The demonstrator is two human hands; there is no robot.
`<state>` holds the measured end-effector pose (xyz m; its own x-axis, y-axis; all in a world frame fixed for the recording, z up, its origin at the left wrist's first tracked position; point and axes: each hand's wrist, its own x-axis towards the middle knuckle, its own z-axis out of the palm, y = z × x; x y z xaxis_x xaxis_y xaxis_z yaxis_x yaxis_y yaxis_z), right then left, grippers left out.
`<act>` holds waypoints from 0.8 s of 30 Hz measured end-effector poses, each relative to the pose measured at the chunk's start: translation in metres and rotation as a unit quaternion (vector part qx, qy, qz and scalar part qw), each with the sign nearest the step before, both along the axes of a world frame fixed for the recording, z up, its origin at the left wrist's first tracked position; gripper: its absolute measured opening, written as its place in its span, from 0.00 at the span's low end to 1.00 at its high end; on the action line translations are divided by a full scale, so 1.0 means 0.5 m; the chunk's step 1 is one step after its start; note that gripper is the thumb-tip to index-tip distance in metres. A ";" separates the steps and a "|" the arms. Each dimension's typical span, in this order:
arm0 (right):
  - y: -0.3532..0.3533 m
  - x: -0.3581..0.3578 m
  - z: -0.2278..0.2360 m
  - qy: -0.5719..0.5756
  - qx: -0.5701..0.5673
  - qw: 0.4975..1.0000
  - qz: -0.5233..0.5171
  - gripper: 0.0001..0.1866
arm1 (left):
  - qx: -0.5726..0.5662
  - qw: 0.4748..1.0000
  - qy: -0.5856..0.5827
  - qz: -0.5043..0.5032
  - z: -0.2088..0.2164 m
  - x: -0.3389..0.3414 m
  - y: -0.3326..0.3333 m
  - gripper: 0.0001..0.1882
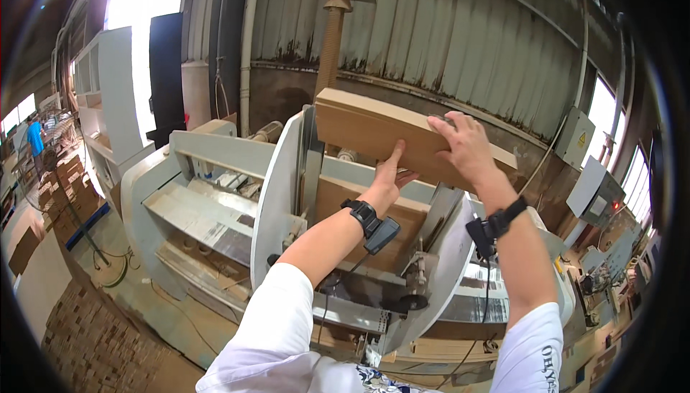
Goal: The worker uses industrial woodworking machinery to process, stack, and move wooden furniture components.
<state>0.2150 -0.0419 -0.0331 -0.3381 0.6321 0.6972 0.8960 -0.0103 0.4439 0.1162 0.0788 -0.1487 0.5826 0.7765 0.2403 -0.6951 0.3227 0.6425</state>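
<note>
A long brown wooden board (363,123), perhaps a stack of thin ones, is raised at a tilt above a grey-white machine (277,192). My left hand (389,179) grips its lower edge, the thumb on the near face and the other fingers mostly hidden beneath. Over the top edge, farther right, my right hand (467,150) curls its fingers, with its thumb on the face. Between two curved upright panels of the machine, below the board, lies a brown wooden surface (395,238). Each wrist wears a black strap with a small device.
A ribbed duct (331,48) rises behind the machine near a corrugated wall. A control box (596,190) with a red light stands right. Brown stacks (70,190) and a person in blue (34,139) are far left. Small wooden pieces (93,339) cover the lower left.
</note>
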 end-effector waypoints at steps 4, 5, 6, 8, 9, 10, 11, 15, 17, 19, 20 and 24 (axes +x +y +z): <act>0.118 0.027 -0.046 -0.014 0.021 0.999 -0.024 0.31 | -0.060 0.998 0.007 0.022 -0.043 0.019 0.118 0.39; 0.138 0.033 -0.059 -0.028 0.022 0.999 -0.026 0.33 | -0.075 0.997 0.010 0.021 -0.053 0.020 0.137 0.41; 0.159 0.039 -0.067 -0.020 0.021 0.999 -0.022 0.33 | -0.092 0.995 0.025 0.022 -0.062 0.023 0.155 0.40; 0.178 0.047 -0.078 -0.009 0.016 0.999 -0.029 0.33 | -0.085 0.995 0.030 0.032 -0.083 0.034 0.169 0.40; 0.183 0.053 -0.080 -0.024 0.003 0.999 -0.034 0.33 | -0.077 0.995 0.031 0.050 -0.094 0.039 0.174 0.40; 0.178 0.062 -0.091 -0.037 -0.013 0.998 -0.041 0.33 | -0.074 0.994 0.057 0.054 -0.099 0.035 0.163 0.41; 0.179 0.063 -0.103 -0.033 -0.015 0.998 -0.053 0.33 | -0.074 0.994 0.062 0.042 -0.109 0.030 0.166 0.41; 0.181 0.061 -0.159 -0.023 -0.060 0.997 -0.034 0.34 | -0.074 0.990 0.113 0.040 -0.156 0.006 0.155 0.43; 0.192 0.058 -0.185 -0.024 -0.075 0.996 -0.038 0.34 | -0.061 0.986 0.144 0.052 -0.174 -0.028 0.157 0.46; 0.203 0.057 -0.211 0.003 -0.128 0.991 -0.045 0.33 | -0.051 0.939 0.335 -0.063 -0.185 -0.077 0.149 0.43; 0.194 0.039 -0.201 0.040 -0.179 0.980 -0.073 0.34 | 0.024 0.926 0.374 -0.031 -0.195 -0.109 0.122 0.38; 0.098 0.046 -0.165 0.100 -0.191 0.972 0.096 0.33 | 0.058 0.901 0.358 -0.236 -0.306 -0.215 -0.061 0.30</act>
<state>0.2383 0.0071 -0.1159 -0.3561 0.7966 0.4885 0.9343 0.2958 0.1988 0.0088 0.0485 -0.3015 0.8794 0.3950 -0.2657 0.1089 0.3764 0.9200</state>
